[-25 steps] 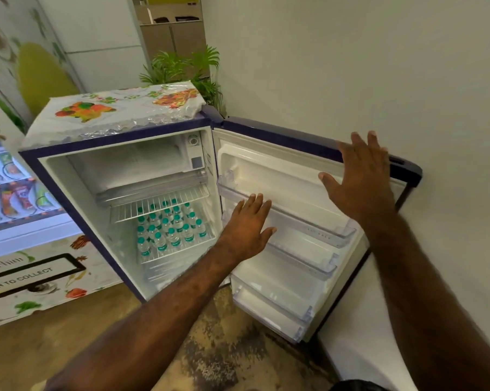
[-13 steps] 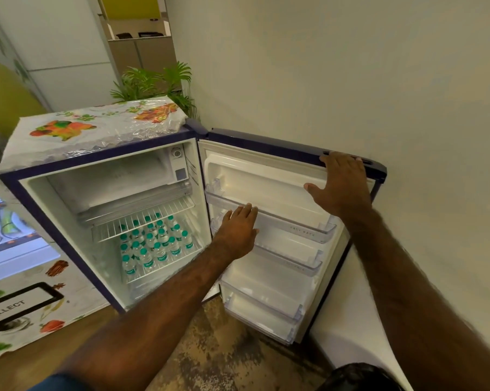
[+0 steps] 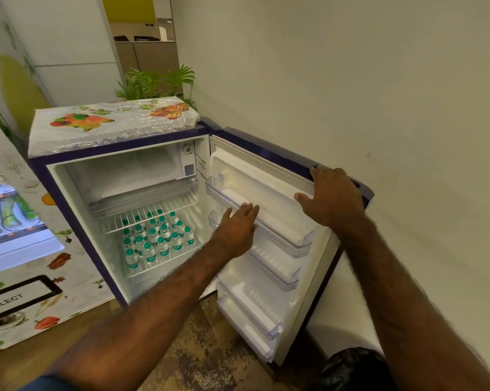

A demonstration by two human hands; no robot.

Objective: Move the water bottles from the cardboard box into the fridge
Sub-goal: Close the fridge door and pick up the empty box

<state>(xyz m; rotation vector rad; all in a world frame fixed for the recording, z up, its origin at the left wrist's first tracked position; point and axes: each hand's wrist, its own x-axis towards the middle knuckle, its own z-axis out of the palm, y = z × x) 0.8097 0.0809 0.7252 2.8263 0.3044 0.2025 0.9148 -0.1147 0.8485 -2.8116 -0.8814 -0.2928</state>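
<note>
Green-capped water bottles (image 3: 158, 241) stand shelved left of both hands' spread fingers (image 3: 249, 208), which hold nothing.

1. Small clear water bottles (image 3: 157, 241) with teal caps and teal labels, upright, packed close in rows on a white wire shelf inside the fridge.
2. Compact fridge (image 3: 69, 210), dark blue shell, white interior; door (image 3: 269, 176) swung wide open toward 3 o'clock, its white door racks bare.
</note>
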